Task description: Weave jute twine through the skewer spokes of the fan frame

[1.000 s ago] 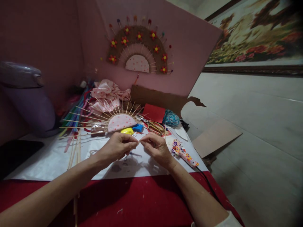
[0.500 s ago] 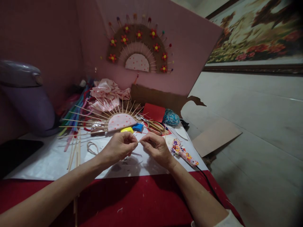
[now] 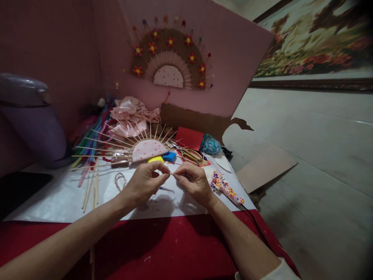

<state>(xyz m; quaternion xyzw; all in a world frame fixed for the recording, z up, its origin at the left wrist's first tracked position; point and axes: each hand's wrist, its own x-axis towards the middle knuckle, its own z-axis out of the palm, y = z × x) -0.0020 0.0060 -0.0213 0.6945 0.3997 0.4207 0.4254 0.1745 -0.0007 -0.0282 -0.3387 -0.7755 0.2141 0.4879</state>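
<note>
My left hand (image 3: 145, 182) and my right hand (image 3: 192, 182) meet fingertip to fingertip above the white sheet (image 3: 58, 198). Both pinch something thin and small between thumb and forefinger; I cannot make out what it is, perhaps a bit of string. A loop of brown twine (image 3: 119, 179) lies on the sheet just left of my left hand. Behind the hands lies a pink half-disc with wooden sticks fanning out (image 3: 148, 148).
A finished fan with red flowers (image 3: 170, 58) hangs on the pink board. Scissors (image 3: 192, 156), a teal yarn ball (image 3: 210, 145), red card (image 3: 189, 138), a flower-patterned glue gun (image 3: 225, 188), loose sticks (image 3: 91, 186), pink cloth (image 3: 131, 112) and a purple bin (image 3: 32, 120) surround the sheet.
The twine loop has come into view left of my left hand and shifted right. Both hands have lifted slightly while keeping their pinch.
</note>
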